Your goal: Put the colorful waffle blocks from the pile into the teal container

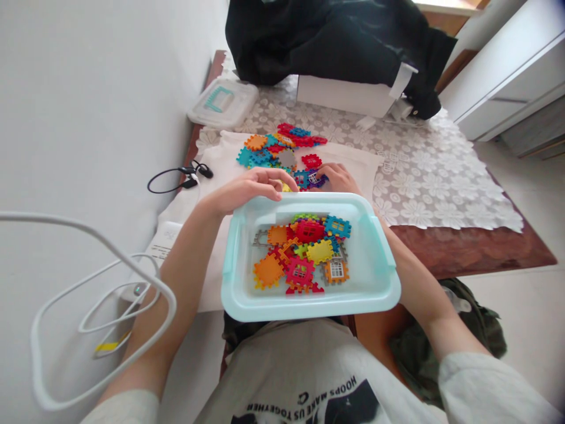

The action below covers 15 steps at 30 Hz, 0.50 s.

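A pale turquoise plastic tub (pixel 384 282) stands close to my body, holding several interlocking building pieces, among them a yellow piece (pixel 320 251) and a red window piece (pixel 309 231). Over its far left rim reaches my left hand (pixel 260 185), fingers loosely bent and apart, the fingertips close to a yellow piece (pixel 289 186) behind the tub. Just beyond the far rim, my right hand (pixel 339 178) has its bent fingers on a purple piece with a white window (pixel 315 178). The rim hides part of that hand. More pieces lie in a heap (pixel 269 152) farther back.
A clear lid (pixel 224 103) with a turquoise handle lies at the back left. Black earphones (pixel 189 176) rest near the wall. White cables (pixel 101 235) loop at the left. Black cloth (pixel 335 41) drapes over a white box (pixel 342 95) at the back of the lace-covered table (pixel 441 176).
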### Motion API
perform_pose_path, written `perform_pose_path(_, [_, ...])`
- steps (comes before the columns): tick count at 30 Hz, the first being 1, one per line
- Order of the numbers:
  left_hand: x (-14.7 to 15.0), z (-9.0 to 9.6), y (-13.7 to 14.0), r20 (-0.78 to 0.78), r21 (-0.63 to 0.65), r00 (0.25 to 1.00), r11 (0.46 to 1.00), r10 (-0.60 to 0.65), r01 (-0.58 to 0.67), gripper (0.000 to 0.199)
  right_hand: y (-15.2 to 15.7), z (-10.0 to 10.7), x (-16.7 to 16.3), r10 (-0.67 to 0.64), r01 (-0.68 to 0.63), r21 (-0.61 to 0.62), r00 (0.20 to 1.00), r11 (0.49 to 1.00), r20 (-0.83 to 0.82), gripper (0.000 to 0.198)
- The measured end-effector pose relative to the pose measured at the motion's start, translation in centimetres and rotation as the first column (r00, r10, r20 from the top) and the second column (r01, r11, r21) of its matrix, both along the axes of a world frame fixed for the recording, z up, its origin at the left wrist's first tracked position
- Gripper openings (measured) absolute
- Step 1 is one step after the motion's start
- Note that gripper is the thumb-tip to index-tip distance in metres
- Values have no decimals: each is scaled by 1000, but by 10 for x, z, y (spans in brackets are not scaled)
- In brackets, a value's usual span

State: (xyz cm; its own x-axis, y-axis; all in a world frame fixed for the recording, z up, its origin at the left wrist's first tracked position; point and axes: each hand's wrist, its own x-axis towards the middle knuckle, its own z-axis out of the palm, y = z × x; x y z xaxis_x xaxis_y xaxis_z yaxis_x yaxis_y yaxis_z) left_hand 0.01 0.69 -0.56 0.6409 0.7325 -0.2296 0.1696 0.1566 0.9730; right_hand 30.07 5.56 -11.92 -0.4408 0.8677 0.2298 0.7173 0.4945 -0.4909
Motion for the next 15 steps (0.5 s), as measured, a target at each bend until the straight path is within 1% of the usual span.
perform_pose_path(3, [0, -1, 0, 14, 3, 1000, 1000, 2, -2, 29, 0, 0, 0, 0, 0, -10, 1000, 1000, -7, 33])
perform_pose_path(8, [-2, -3, 2, 13, -4, 1000, 1000, -1, 2, 31, 1, -3, 0, 3, -4, 15, 1000, 1000, 10, 32])
perform_pose_path(15, [-2, -3, 1, 6, 3, 1000, 1000, -3, 3, 33, -3, 5, -3, -13, 15, -48, 999, 999, 49, 31])
